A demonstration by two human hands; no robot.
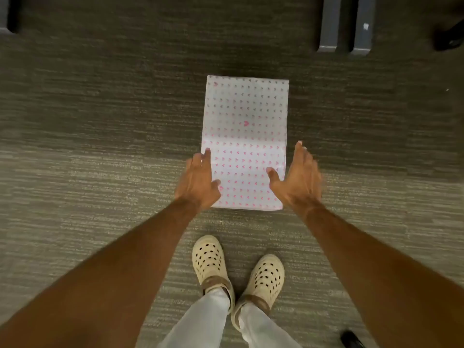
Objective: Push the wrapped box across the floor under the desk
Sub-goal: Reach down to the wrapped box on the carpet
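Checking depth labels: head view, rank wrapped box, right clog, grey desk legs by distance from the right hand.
1. Wrapped box: right hand is at its right edge, thumb over the top.
2. Right clog: below the hand, near the person.
3. Grey desk legs: top right, beyond the box.

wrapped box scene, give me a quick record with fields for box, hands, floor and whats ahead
box: wrapped box, white paper with pink hearts, flat on the carpet
left hand: open, at the box's left near edge
right hand: open, at its right near edge, thumb on top
ahead: grey desk legs beyond the box
feet: cream clogs behind it
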